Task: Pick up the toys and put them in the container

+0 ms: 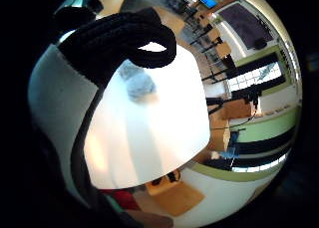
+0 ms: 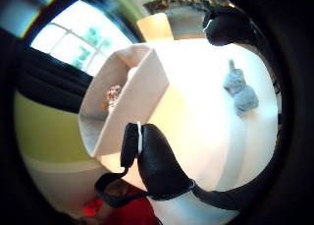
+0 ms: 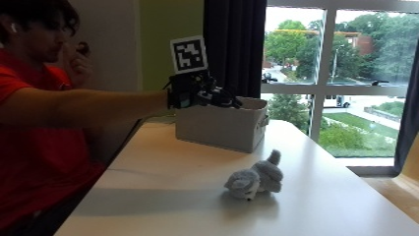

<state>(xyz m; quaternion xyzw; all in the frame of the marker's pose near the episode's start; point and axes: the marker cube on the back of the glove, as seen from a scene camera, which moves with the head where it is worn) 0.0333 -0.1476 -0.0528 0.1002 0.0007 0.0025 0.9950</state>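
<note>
Toys are what I'm clearing, and the one left out is a small grey plush animal point(image 3: 255, 180) lying on its side on the white tabletop point(image 3: 164, 167), well apart from the container and, seen from the outside camera, at about five o'clock from it, nearer the table's front edge. The container is a pale rectangular fabric bin point(image 3: 223, 123) standing upright toward the window end of the table; the thumb-side palm camera looks down into it and shows a small mottled object point(image 2: 114, 94) already lying on its floor, though I can't tell what it is. My right hand point(image 3: 196, 93), in its black glove, hangs at the end of my outstretched arm just above the bin's near rim, at roughly eleven o'clock from the plush, which I judge is where a hand sits after letting something go into the bin. Both palm cameras show the tabletop and the plush well clear of my palm, with nothing between my gloved fingers point(image 1: 119, 36); they curl loosely and hold nothing, and they touch neither bin nor toy. My bare hand point(image 3: 77, 64) is raised near my face, away from the table. I'd expect the next move to be a reach back across the table to the grey plush.
</note>
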